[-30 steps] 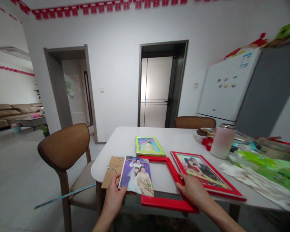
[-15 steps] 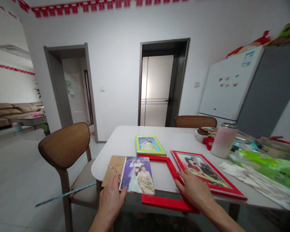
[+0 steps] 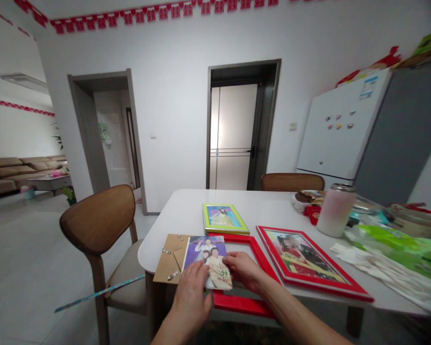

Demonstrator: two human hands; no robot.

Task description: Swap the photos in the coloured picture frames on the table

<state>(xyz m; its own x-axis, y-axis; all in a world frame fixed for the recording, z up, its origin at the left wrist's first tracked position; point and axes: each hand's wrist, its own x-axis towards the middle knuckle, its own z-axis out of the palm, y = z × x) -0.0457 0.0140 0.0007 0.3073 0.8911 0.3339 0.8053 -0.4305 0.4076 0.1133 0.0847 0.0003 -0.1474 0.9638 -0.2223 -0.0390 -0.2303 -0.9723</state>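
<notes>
A wedding photo [image 3: 219, 275] with a purple background lies partly over a brown backing board [image 3: 167, 261] with metal clips and partly over the opening of an empty red picture frame [image 3: 237, 303]. My left hand [image 3: 192, 294] is at the photo's lower left, fingers over its face and thumb near the bottom edge. At its right edge, my right hand [image 3: 244, 270] pinches the photo between thumb and fingers. The right forearm passes over the red frame, hiding its lower right part. Part of the frame and board juts past the table's front edge.
Behind stands a yellow-green framed picture [image 3: 225, 219]; to the right lies a red framed picture [image 3: 311, 261]. A pink-white flask [image 3: 335, 211], green packaging [image 3: 398, 244] and white cloth [image 3: 375, 268] crowd the table's right. A wooden chair [image 3: 98, 220] flanks the left corner.
My right hand has left the red frame's right side and moved left to the photo's right edge. My left hand has slid right over the photo's lower left, uncovering another board clip.
</notes>
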